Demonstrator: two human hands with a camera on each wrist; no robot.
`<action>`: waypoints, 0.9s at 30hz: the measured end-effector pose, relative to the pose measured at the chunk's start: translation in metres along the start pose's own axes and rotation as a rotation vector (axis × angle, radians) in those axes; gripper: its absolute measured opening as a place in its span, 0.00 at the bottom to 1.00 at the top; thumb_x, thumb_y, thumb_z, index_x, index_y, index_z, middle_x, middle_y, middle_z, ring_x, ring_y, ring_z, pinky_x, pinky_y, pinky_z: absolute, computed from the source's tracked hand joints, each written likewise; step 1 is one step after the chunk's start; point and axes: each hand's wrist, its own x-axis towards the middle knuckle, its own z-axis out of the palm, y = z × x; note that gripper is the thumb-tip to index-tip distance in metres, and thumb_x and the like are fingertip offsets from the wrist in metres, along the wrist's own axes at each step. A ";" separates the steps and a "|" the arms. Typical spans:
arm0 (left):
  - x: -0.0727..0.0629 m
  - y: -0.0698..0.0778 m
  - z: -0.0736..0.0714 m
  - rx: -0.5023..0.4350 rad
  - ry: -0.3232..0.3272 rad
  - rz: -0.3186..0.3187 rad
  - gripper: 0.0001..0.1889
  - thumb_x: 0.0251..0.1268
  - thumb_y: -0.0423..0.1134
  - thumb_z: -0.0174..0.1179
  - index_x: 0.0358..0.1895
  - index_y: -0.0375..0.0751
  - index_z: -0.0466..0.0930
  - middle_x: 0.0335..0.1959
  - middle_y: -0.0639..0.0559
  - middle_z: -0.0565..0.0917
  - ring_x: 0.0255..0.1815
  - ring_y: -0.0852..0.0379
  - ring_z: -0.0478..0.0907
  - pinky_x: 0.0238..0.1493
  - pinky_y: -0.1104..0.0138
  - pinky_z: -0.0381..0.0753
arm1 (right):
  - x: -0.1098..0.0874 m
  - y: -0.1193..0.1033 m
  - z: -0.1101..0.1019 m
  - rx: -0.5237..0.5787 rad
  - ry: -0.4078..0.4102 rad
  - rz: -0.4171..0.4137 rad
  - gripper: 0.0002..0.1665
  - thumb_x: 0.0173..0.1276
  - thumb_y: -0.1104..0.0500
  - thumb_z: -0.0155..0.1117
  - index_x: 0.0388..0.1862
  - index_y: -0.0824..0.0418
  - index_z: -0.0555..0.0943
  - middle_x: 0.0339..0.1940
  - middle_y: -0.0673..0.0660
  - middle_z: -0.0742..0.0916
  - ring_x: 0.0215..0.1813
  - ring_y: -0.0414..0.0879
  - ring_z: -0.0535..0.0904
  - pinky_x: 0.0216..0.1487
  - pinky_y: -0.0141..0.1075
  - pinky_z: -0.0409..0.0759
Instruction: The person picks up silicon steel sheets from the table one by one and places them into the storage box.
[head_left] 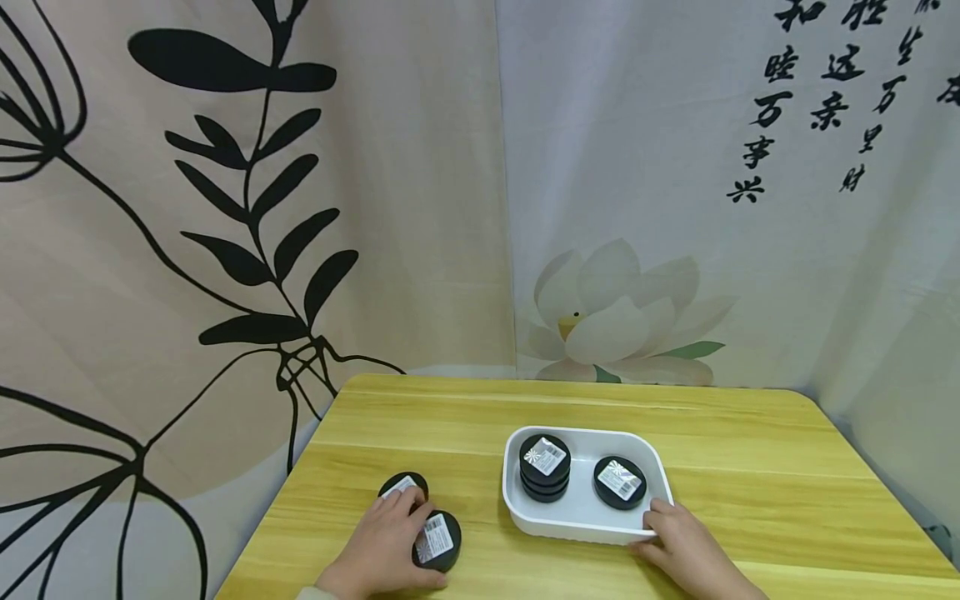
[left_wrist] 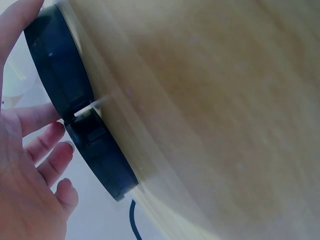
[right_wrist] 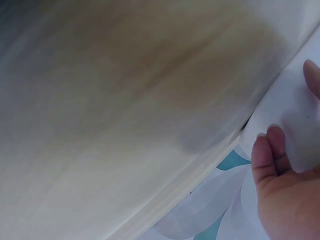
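My left hand (head_left: 386, 537) grips a flat black round container (head_left: 450, 537) with a white printed label, low on the left half of the table. In the left wrist view, thumb and index finger span this near container (left_wrist: 57, 60). A second matching container (head_left: 392, 481) lies just behind it, partly covered by my fingers. With thumb and fingertips, my right hand (head_left: 686, 546) pinches the near right corner of a white rectangular tray (head_left: 570, 527). Inside the tray, a stack of black containers (head_left: 545, 471) stands at the left and a single one (head_left: 620, 483) lies at the right.
The yellow wood-grain table (head_left: 787, 475) extends around the tray, its back edge by a hanging cloth (head_left: 420, 208). Printed on the cloth are black leaves, a pale lotus and dark characters. More cloth hangs beside the table's right edge.
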 end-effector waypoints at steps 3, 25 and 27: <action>0.000 -0.001 0.000 -0.004 -0.004 -0.002 0.51 0.36 0.83 0.64 0.59 0.48 0.81 0.54 0.59 0.71 0.53 0.56 0.69 0.56 0.49 0.73 | 0.001 -0.002 -0.002 0.002 -0.017 0.021 0.17 0.53 0.46 0.79 0.24 0.45 0.76 0.28 0.36 0.71 0.33 0.31 0.66 0.34 0.34 0.72; 0.001 0.001 -0.001 0.023 0.041 0.019 0.47 0.37 0.80 0.67 0.53 0.45 0.82 0.53 0.57 0.72 0.52 0.56 0.70 0.57 0.51 0.75 | 0.000 -0.001 -0.002 0.004 -0.028 0.013 0.17 0.54 0.48 0.78 0.23 0.45 0.75 0.28 0.36 0.70 0.32 0.31 0.65 0.33 0.33 0.70; 0.001 0.001 0.000 0.030 0.053 0.021 0.47 0.37 0.80 0.67 0.53 0.44 0.82 0.53 0.57 0.72 0.52 0.56 0.70 0.56 0.51 0.75 | 0.000 -0.001 -0.002 0.003 -0.029 0.017 0.17 0.54 0.48 0.78 0.23 0.45 0.75 0.28 0.36 0.70 0.32 0.31 0.65 0.33 0.34 0.71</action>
